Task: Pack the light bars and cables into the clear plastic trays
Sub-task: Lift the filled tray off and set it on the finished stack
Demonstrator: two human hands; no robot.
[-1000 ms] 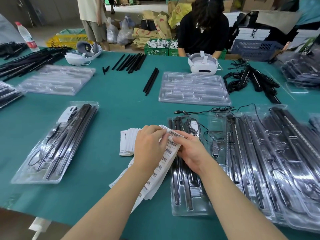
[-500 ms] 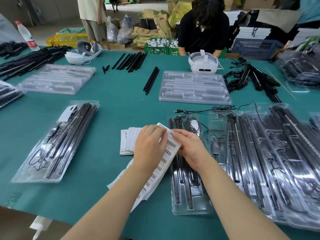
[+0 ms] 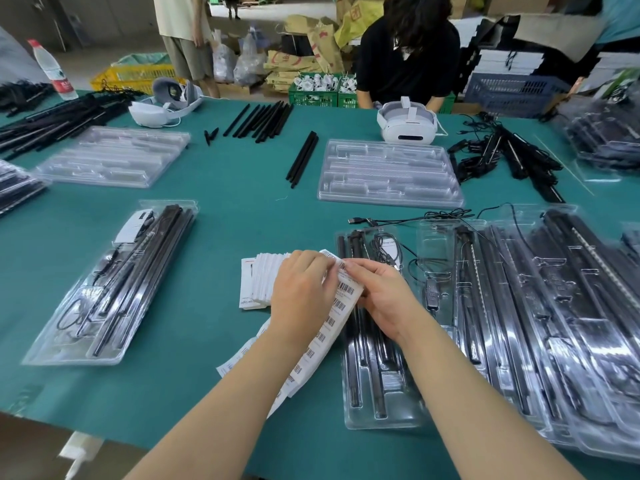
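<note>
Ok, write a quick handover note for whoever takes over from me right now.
Left hand grips the barcode label strip; right hand pinches its top end.
Under the strip: open tray with light bars and cable.
Done: filled tray at left, overlapping filled trays at right.
Left: empty trays, loose bars and cable bundle further back.

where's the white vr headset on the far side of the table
In the head view the white VR headset sits at the far edge of the green table, right of centre, just behind the empty clear plastic tray and in front of the person in black.
</note>
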